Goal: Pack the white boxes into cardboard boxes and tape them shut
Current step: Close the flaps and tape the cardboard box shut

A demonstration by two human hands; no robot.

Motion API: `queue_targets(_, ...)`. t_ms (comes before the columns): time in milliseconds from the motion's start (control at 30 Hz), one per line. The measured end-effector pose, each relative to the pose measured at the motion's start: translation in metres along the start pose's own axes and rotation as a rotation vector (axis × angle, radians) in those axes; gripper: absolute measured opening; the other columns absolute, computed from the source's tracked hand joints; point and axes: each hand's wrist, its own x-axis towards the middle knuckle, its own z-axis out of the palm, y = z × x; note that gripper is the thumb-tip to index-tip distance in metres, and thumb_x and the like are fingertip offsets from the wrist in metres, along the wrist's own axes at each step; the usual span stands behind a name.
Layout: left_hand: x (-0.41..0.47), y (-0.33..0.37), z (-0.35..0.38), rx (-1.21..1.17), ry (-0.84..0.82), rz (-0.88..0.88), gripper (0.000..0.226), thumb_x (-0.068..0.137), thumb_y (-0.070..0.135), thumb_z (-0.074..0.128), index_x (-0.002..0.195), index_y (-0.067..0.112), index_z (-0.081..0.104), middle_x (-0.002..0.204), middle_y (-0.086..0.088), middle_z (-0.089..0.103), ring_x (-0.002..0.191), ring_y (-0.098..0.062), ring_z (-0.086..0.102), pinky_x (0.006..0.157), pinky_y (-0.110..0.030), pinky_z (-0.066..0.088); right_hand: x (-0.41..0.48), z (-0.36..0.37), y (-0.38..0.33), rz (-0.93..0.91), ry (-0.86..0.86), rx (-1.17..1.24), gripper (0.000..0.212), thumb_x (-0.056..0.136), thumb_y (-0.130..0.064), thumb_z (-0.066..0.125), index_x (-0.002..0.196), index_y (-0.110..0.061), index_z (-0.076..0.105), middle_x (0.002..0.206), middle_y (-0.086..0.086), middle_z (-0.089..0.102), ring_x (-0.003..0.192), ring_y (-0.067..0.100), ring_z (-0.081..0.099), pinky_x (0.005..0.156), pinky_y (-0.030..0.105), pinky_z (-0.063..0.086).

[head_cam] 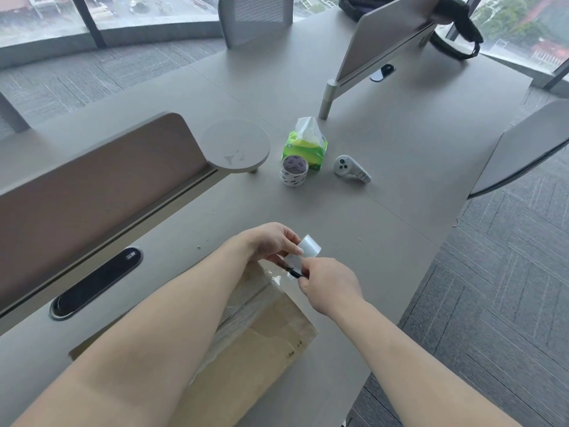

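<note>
A brown cardboard box [264,340] lies closed on the grey table near me, with a strip of clear tape along its middle seam. My left hand [271,241] holds a roll of clear tape [309,246] just past the box's far end. My right hand [329,288] grips a small dark tool [294,271] at the tape stretched between roll and box. No white boxes are in view. My forearms hide much of the box's top.
A second tape roll [294,170], a green tissue pack [305,147] and a white controller [351,169] stand mid-table. A round stand [235,146] and a brown divider [98,192] lie to the left; a black cable port [95,283] sits beside the box. Table edge runs along the right.
</note>
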Motion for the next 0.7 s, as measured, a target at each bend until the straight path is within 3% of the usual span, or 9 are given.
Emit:
queue_targets(167, 0.001, -0.002, 0.001, -0.022, 0.070, 0.007, 0.022, 0.090, 0.002, 0.067, 0.110, -0.005, 0.068, 0.100, -0.015, 0.073, 0.086, -0.022, 0.069, 0.077, -0.038, 0.061, 0.000, -0.001, 0.020, 0.040, -0.119, -0.139, 0.011, 0.092, -0.016, 0.053, 0.090, -0.022, 0.062, 0.087, -0.002, 0.060, 0.079, 0.025, 0.057, 0.059, 0.027, 0.040)
queue_targets(267, 0.001, -0.001, 0.001, -0.054, 0.152, 0.047, 0.021, 0.091, 0.002, 0.066, 0.111, -0.004, 0.067, 0.099, -0.014, 0.070, 0.085, -0.021, 0.067, 0.078, -0.037, 0.061, -0.005, 0.011, 0.047, 0.104, -0.166, -0.166, 0.014, 0.090, -0.015, 0.054, 0.093, -0.020, 0.066, 0.094, 0.002, 0.066, 0.087, 0.027, 0.063, 0.064, 0.028, 0.045)
queue_targets(467, 0.001, 0.000, 0.005, -0.050, 0.307, 0.167, 0.016, 0.092, -0.001, 0.063, 0.108, 0.000, 0.064, 0.102, -0.015, 0.066, 0.090, -0.023, 0.065, 0.083, -0.039, 0.059, 0.003, 0.039, 0.099, 0.332, -0.047, 0.060, 0.020, 0.097, -0.036, 0.052, 0.100, -0.021, 0.066, 0.102, 0.001, 0.069, 0.096, 0.026, 0.065, 0.071, 0.029, 0.047)
queue_targets(567, 0.001, 0.005, 0.010, 0.052, 0.360, 0.221, 0.015, 0.092, -0.004, 0.062, 0.104, 0.006, 0.063, 0.097, -0.010, 0.063, 0.088, -0.021, 0.060, 0.088, -0.042, 0.057, 0.019, 0.053, 0.112, 0.449, -0.083, 0.345, 0.016, 0.094, -0.024, 0.053, 0.088, -0.020, 0.067, 0.088, 0.002, 0.070, 0.084, 0.025, 0.064, 0.066, 0.028, 0.048)
queue_targets(700, 0.004, 0.013, 0.020, 0.236, 0.410, 0.252, 0.013, 0.090, -0.001, 0.063, 0.103, -0.004, 0.063, 0.090, -0.010, 0.062, 0.080, -0.018, 0.056, 0.087, -0.048, 0.055, 0.040, 0.070, 0.122, 0.538, -0.021, 0.670, 0.008, 0.086, -0.013, 0.059, 0.082, -0.019, 0.063, 0.079, -0.004, 0.071, 0.078, 0.020, 0.064, 0.064, 0.029, 0.046)
